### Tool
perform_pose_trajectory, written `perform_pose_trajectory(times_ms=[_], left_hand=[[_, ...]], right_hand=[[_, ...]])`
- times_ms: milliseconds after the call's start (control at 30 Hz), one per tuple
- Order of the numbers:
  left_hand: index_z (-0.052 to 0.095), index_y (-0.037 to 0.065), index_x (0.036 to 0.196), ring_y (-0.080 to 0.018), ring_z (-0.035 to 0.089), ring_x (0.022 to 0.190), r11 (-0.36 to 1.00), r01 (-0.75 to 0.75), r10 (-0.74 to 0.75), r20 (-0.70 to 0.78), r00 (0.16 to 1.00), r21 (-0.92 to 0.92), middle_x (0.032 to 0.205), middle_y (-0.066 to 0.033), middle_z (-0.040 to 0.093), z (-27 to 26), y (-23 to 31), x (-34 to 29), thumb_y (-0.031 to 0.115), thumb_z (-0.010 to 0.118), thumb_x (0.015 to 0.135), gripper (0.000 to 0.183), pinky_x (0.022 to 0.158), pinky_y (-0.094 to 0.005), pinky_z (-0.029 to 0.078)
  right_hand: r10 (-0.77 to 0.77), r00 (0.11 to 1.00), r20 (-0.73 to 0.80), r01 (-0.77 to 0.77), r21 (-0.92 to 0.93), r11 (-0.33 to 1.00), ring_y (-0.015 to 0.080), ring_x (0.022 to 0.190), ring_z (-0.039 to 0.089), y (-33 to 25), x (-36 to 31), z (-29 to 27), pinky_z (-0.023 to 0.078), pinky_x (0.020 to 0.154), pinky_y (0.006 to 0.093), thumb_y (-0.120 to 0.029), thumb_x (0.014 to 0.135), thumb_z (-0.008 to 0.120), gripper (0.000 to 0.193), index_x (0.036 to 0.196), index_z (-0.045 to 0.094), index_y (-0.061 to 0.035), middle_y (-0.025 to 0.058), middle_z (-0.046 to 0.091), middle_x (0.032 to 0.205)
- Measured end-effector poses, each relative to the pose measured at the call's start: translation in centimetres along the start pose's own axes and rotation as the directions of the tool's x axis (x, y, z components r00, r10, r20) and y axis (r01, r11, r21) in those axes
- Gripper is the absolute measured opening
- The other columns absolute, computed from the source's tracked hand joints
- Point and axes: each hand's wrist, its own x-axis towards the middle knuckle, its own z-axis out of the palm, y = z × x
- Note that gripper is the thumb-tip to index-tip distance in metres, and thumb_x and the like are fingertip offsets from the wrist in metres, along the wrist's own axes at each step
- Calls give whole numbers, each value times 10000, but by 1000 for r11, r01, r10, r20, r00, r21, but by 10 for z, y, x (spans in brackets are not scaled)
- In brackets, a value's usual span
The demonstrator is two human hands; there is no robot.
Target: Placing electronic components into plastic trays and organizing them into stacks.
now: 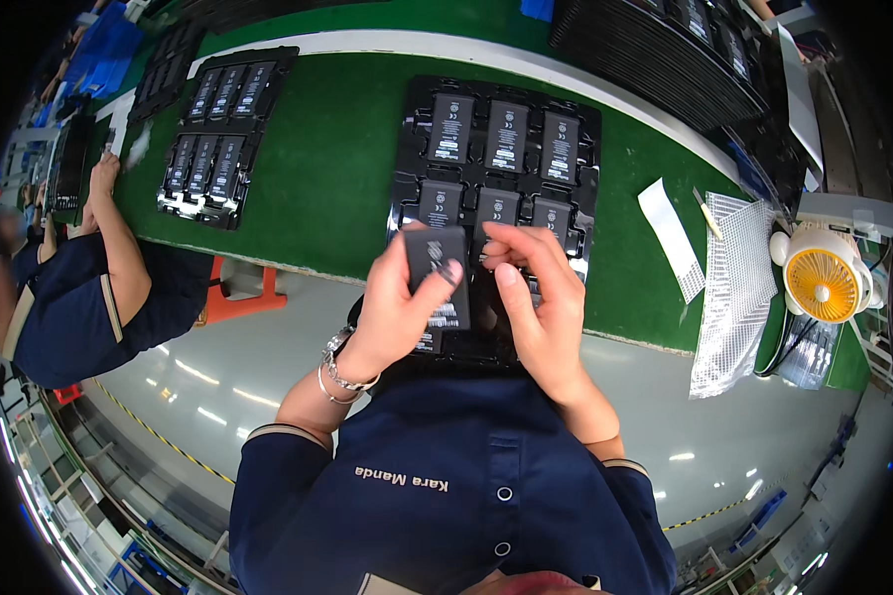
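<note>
My left hand [392, 302] grips a black flat phone battery [437, 248], thumb across its printed face, over the near left part of a black plastic tray [399, 183]. To its right my right hand [541, 288] hovers with bent fingers and thumb apart, nothing visible between them. In the tray's pockets lie several batteries of the same kind, such as one battery [507, 137] in the far row. Both hands partly hide the near rows.
The tray sits on a green bench top [337, 149]. Another battery tray [230, 134] lies to the left, near a seated co-worker [99, 288]. At right are a white label strip [670, 238], a label sheet [729, 288] and a yellow-and-white fan [822, 276]. Black trays [655, 64] are stacked behind.
</note>
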Motion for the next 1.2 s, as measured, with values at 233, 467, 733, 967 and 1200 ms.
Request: perform_pose_trajectory(times_ms=[233, 467, 733, 967, 1200], left_hand=[[484, 7, 1149, -91, 562, 860, 991, -38, 24, -103, 994, -132, 965, -47, 599, 9, 1, 9, 133, 548, 990, 213, 767, -259, 475], [470, -7, 1141, -131, 584, 841, 997, -76, 77, -106, 991, 12, 944, -76, 628, 11, 2, 9, 133, 545, 989, 220, 759, -287, 482], [435, -19, 1164, -190, 614, 725, 973, -142, 150, -29, 988, 184, 871, -122, 648, 16, 7, 5, 118, 561, 972, 267, 656, -316, 488], [441, -22, 1169, -162, 610, 789, 986, -124, 130, -48, 990, 110, 904, -102, 651, 11, 3, 10, 136, 560, 982, 272, 719, -309, 489], [467, -16, 1143, -128, 581, 807, 998, -54, 54, 6, 999, 27, 903, -73, 628, 18, 5, 6, 150, 558, 986, 246, 736, -290, 475]], right_hand=[[-188, 982, 34, 191, -182, 965, 355, 939, 623, -1, -14, 14, 512, 826, 407, -10, 848, 657, 370, 1200, 594, 82, 210, 636, 1095], [-307, 951, 28, 297, -357, 886, 327, 880, 633, 2, -11, 14, 530, 770, 395, 7, 806, 675, 352, 1141, 612, 95, 196, 647, 1060], [-495, 865, 89, 444, -595, 670, 285, 757, 656, 5, -9, 5, 547, 665, 354, -8, 719, 698, 305, 1004, 660, 93, 159, 680, 930], [-421, 903, 89, 426, -326, 844, 283, 785, 663, 11, -2, -3, 542, 710, 352, -60, 801, 682, 247, 1004, 669, 79, 161, 692, 937], [230, 971, 67, -238, 402, 884, 93, 763, 584, 12, -3, -1, 483, 712, 252, -162, 1005, 565, 207, 939, 623, 26, 28, 598, 821]])
